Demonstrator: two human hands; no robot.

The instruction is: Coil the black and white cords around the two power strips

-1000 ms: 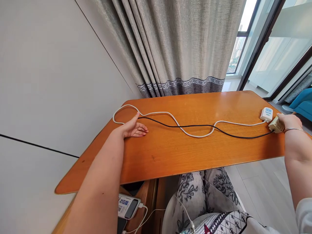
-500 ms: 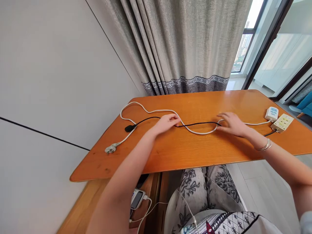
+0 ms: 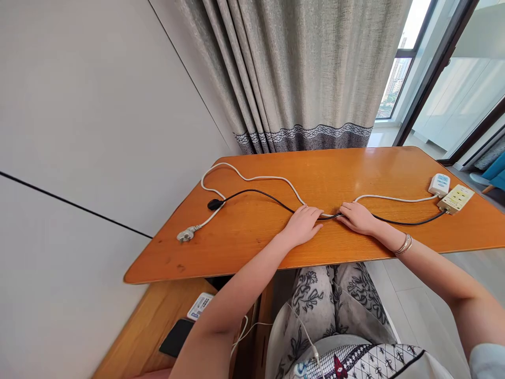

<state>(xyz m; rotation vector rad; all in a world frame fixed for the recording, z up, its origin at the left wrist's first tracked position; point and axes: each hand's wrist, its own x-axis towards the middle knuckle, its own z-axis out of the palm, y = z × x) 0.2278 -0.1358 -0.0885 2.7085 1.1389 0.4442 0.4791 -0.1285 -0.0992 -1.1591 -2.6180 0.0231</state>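
Note:
My left hand (image 3: pixel 303 225) is over a black cable (image 3: pixel 260 191) and a white cable (image 3: pixel 272 178) near the middle of the wooden table. Its fingers close over both cords, the thumb a little apart. Close by on the right, my right hand (image 3: pixel 356 217) pinches the same two cords, which run side by side between my hands. At the left, the white cable ends in a grey-white plug (image 3: pixel 185 235). The black cable ends in a black plug (image 3: pixel 215 204), beside the white cord. Both cords lead right to a white socket block (image 3: pixel 439 184) and a cream socket block (image 3: pixel 456 199).
The wooden table (image 3: pixel 236 252) has an angled left end by the white wall. A patterned grey curtain (image 3: pixel 315 79) hangs behind it. Below at the left, a dark phone-like slab (image 3: pixel 176 337) and a white device (image 3: pixel 200 306) lie on a wooden surface.
My left hand has moved right and toward me, and my right hand slightly left. Both cords, crossing apart before, now lie together between my hands.

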